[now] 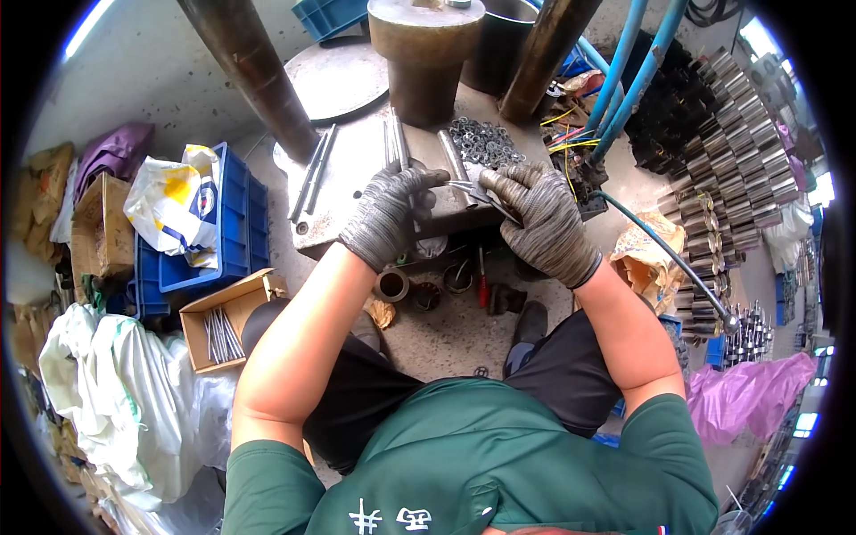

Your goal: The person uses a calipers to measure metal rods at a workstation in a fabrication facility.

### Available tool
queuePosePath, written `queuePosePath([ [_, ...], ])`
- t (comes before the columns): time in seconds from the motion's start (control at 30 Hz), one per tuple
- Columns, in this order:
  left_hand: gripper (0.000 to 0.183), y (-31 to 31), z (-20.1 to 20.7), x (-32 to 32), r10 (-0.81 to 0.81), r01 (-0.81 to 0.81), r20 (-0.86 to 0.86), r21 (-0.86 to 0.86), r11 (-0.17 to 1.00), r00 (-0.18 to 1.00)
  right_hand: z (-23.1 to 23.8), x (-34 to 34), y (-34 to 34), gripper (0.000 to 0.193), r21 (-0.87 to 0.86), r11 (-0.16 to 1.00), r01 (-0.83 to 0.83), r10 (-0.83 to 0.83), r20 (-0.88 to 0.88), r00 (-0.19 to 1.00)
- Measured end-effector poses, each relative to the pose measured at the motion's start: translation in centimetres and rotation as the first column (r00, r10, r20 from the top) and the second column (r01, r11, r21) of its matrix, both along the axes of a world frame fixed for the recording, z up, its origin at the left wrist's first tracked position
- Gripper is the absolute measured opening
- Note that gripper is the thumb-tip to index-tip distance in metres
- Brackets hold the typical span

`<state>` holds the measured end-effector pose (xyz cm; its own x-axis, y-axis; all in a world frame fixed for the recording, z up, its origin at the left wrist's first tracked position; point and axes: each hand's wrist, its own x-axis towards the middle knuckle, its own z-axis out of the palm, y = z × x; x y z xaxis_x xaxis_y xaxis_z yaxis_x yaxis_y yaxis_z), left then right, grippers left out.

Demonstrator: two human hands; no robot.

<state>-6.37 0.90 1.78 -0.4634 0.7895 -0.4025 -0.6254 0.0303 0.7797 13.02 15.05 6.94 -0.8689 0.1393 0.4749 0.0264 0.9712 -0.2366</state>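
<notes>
Clasping a slim silver plier-like metal tool point(465, 186), the grip of the right hand point(550, 217), in a grey knitted glove, has its fingers bent around the handle end, the narrow tips pointing toward the left hand point(390, 214), gloved alike. The tool sits between the two hands, over the front edge of a pale grey flat metal bench point(348, 192). The left hand's fingers are curled, its thumb side near those tips; whether it pinches something small there cannot be told. The likeliest trouble is a slip: knit on thin metal could let the tool twist if the right hand squeezes unevenly, and the tips could then nip the left fingertips. Slim silver rods point(392, 138) show just beyond the left hand, so a sideways jerk might knock them. Farther right, a smooth thick silver cylinder point(453, 162) has its near end by the front edge; a bumped wrist could set it rolling. Beside it, a loose heap of small dark metal rings point(486, 143) would probably scatter if brushed, and anything dropped might land on the grey concrete floor point(419, 352), near the dark shoe point(528, 330)
</notes>
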Motion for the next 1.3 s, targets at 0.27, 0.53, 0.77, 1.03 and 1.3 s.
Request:
queuePosePath([
  [0.27,0.014,-0.3,0.3,0.6,-0.007,0.004,0.038,0.080,0.997,0.999,0.0,0.0,-0.1,0.056,0.013,1.000,0.022,-0.022,-0.051,0.998],
  [0.53,0.014,-0.4,-0.1,0.5,-0.043,0.044,-0.010,0.097,0.994,0.999,0.1,-0.1,-0.2,0.055,0.051,0.998,0.023,-0.023,0.001,1.000],
  [0.77,0.016,-0.6,1.0,1.2,-0.097,0.113,-0.276,0.042,0.993,0.956,-0.4,0.5,0.6,0.049,-0.037,0.999,0.023,-0.022,0.007,1.000],
  [1.03,0.030,-0.9,1.0,1.7,-0.100,0.050,-0.583,-0.100,0.994,0.807,0.4,1.5,2.4,0.041,-0.424,0.887,0.185,-0.175,0.064,0.983],
  [1.3,0.026,-1.2,1.0,2.0,-0.091,0.032,-0.732,-0.094,0.995,0.676,0.7,2.0,3.1,0.042,-0.474,0.865,0.166,-0.111,0.141,0.984],
])
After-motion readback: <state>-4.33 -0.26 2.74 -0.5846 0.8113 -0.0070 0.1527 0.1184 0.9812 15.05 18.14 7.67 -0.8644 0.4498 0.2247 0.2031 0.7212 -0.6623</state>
